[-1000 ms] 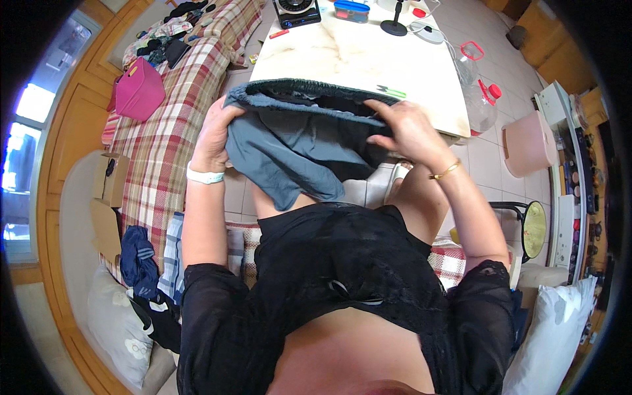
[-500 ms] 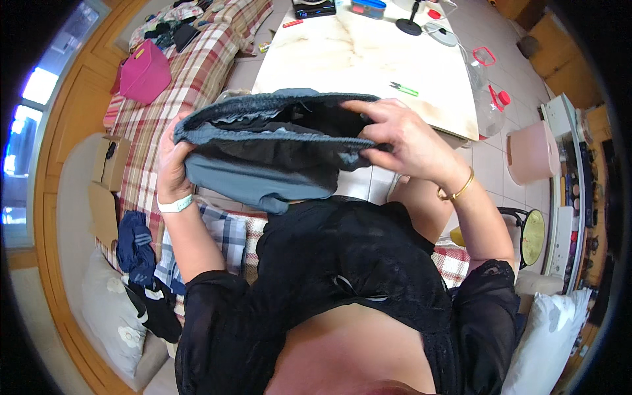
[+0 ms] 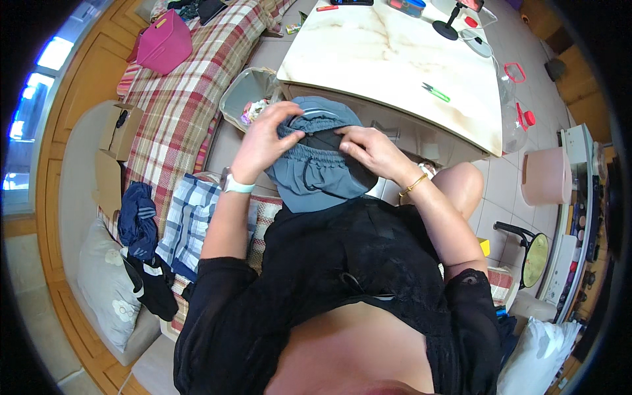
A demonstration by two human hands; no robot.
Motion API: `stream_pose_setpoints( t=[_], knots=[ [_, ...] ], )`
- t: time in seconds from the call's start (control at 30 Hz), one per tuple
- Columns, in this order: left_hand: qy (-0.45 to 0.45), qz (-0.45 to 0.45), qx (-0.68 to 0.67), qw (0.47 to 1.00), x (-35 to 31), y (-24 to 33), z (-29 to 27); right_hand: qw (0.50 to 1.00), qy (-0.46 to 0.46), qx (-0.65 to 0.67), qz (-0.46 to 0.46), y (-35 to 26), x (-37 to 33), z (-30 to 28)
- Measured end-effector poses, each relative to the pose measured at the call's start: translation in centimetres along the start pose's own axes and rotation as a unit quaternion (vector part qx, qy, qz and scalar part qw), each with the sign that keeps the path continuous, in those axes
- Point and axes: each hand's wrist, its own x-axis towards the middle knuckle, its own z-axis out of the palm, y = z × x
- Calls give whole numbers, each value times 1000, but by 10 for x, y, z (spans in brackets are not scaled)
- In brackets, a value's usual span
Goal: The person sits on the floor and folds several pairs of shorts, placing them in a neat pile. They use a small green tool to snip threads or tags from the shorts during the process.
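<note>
A pair of grey-blue shorts (image 3: 313, 181) with a gathered elastic waistband and a dark drawstring is held up over my lap. Its waist opening faces me and shows a black lining. At the left end of the waistband, my left hand (image 3: 266, 135) is closed on the fabric, thumb at the opening and fingers behind. My right hand (image 3: 375, 151) grips the right end, its fingertips curled over the edge into the opening. Part of the shorts' far side is hidden behind the waistband and my fingers.
Ahead is a marble-patterned table (image 3: 368, 52) with green-handled snips (image 3: 436, 92) on it. A lined waste bin (image 3: 230, 99) stands at its left. Left, a plaid-covered sofa (image 3: 191, 85) carries a pink basket (image 3: 164, 43), a checked shirt (image 3: 187, 217) and a cardboard box (image 3: 108, 178).
The waistband was stretched wide between my hands; now they are closer together and the shorts hang bunched, drawstring showing. My view has shifted, so the bin and more of the table front appear.
</note>
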Motion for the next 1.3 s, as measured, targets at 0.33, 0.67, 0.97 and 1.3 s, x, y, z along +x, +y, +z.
stream_pose_setpoints(
  t=[0.33, 0.67, 0.97, 1.3],
  knots=[
    [3, 2, -135, 991, 7, -11, 29, 965, 231, -125, 11, -5, 13, 9],
    [136, 8, 68, 988, 32, -9, 57, 937, 196, 215, 195, 72, 27, 42],
    [99, -122, 17, 987, 23, 15, 61, 948, 224, 155, 164, 52, 23, 44],
    [86, -73, 8, 994, 30, 10, 69, 949, 263, 107, 137, 48, 22, 45]
  ],
)
